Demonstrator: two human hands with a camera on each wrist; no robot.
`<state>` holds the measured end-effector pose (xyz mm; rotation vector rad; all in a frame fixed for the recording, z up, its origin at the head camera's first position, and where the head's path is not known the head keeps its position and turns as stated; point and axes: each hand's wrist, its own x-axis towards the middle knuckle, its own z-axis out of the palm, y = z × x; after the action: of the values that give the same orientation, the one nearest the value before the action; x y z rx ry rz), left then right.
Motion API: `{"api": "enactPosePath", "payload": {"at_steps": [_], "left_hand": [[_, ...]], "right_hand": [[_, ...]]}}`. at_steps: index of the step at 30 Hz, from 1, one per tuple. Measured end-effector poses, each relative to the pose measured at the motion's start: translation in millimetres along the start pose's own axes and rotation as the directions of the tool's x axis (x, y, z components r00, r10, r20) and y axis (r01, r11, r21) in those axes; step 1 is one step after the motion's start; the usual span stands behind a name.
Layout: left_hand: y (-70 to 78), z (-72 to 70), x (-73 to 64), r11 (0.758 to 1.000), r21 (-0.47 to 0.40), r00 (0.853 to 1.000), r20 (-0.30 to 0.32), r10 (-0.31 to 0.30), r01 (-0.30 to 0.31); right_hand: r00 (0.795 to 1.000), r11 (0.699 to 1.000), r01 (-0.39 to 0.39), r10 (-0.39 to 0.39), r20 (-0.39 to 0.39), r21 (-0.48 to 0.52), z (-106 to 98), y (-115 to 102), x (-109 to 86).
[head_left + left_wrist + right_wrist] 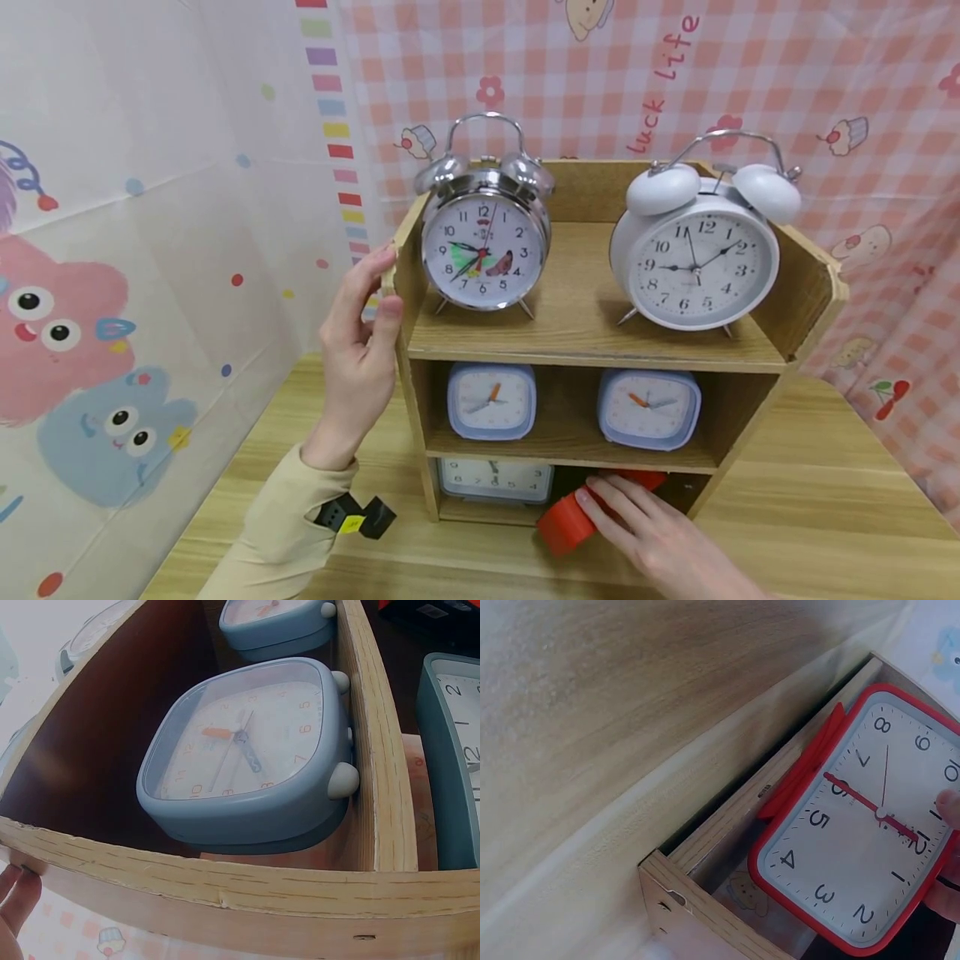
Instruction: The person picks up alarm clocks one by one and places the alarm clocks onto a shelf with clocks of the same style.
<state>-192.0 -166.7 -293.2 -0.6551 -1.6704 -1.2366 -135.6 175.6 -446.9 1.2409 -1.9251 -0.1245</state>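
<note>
My right hand (pixel 652 533) grips a red-rimmed rectangular clock (pixel 840 847) by its edge, thumb over the white face and fingers along the side. The clock stands at a slant at the right part of the bottom shelf, its red side (pixel 566 525) sticking out at the front. My left hand (pixel 360 350) touches the left side of the wooden shelf unit (pixel 592 357) near its front edge, fingertips (pixel 21 896) against the panel. A grey-blue rectangular clock (pixel 495 482) stands at the bottom left, its top hidden by the shelf above.
On the top shelf stand a silver twin-bell alarm clock (pixel 486 250) and a white one (pixel 701 267). Two small blue alarm clocks (pixel 491 402) occupy the middle shelf. The unit stands on a wooden table (pixel 795 517), with a checked curtain (pixel 585 92) behind.
</note>
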Motion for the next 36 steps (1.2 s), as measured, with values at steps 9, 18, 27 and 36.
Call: {"api": "enactPosePath", "payload": {"at_steps": [9, 18, 27, 36], "left_hand": [[0.4, 0.2, 0.6, 1.000, -0.006, 1.000, -0.001, 0.002, -0.002], [0.9, 0.6, 1.3, 1.000, -0.011, 1.000, -0.002, 0.008, -0.008], [0.9, 0.5, 1.2, 1.000, -0.014, 1.000, -0.001, 0.001, -0.001], [0.1, 0.0, 1.0, 1.000, -0.004, 1.000, -0.002, 0.001, -0.001]], "right_hand": [[0.998, 0.999, -0.052, 0.051, 0.043, 0.004, -0.2, -2.9, 2.4], [0.996, 0.996, -0.085, 0.085, 0.041, 0.020, 3.5, -3.6, 2.4], [0.994, 0.995, -0.104, 0.103, 0.035, 0.008, 4.6, -3.8, 0.6], [0.987, 0.988, -0.156, 0.155, 0.027, 0.008, 6.9, -4.2, 0.1]]}}
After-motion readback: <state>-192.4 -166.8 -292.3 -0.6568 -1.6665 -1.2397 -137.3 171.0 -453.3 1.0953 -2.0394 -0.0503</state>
